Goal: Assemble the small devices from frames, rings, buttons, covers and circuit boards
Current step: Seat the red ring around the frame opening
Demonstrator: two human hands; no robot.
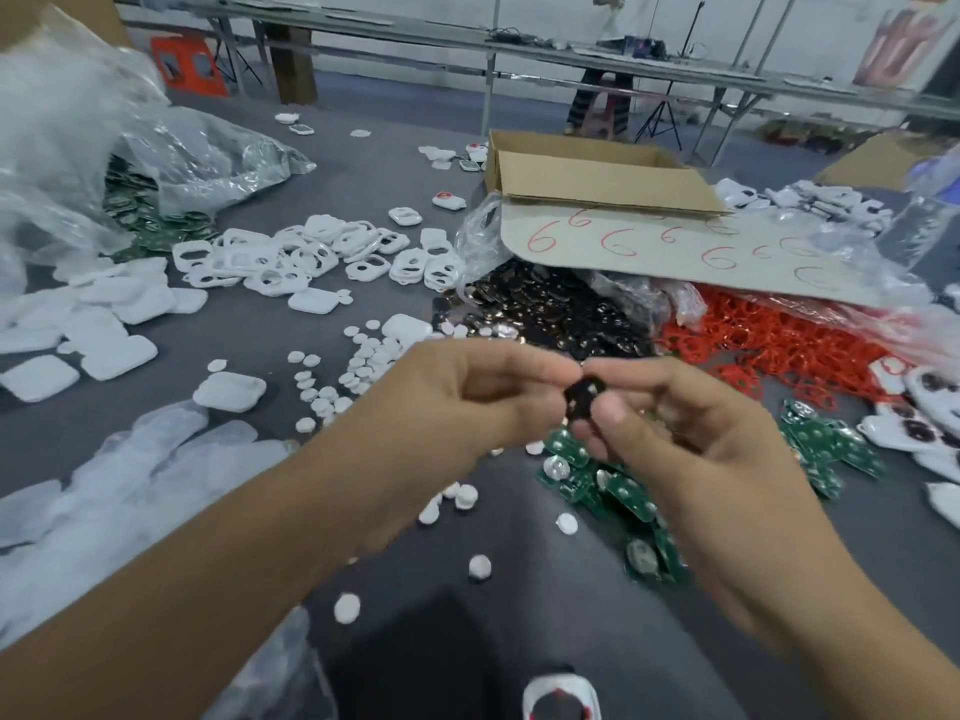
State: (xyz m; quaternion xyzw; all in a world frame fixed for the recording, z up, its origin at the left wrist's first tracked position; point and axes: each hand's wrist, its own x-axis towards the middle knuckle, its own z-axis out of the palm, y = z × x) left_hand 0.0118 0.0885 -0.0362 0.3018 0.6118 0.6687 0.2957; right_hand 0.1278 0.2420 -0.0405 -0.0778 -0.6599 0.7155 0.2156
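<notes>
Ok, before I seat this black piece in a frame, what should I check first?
1. Grip on the black part: ok, the left hand and the right hand both pinch it.
2. Which way the part faces: cannot tell, it is blurred and half covered by fingers.
3. Frame ready to receive it: not ok, neither hand holds one; the white frames lie heaped beyond the left hand.
4. Supply of red rings: ok, heap at right.
5. Supply of circuit boards: ok, pile beneath the right hand.

Left hand (467, 392), right hand (670, 423) pinch small black part (583, 396) together.
</notes>
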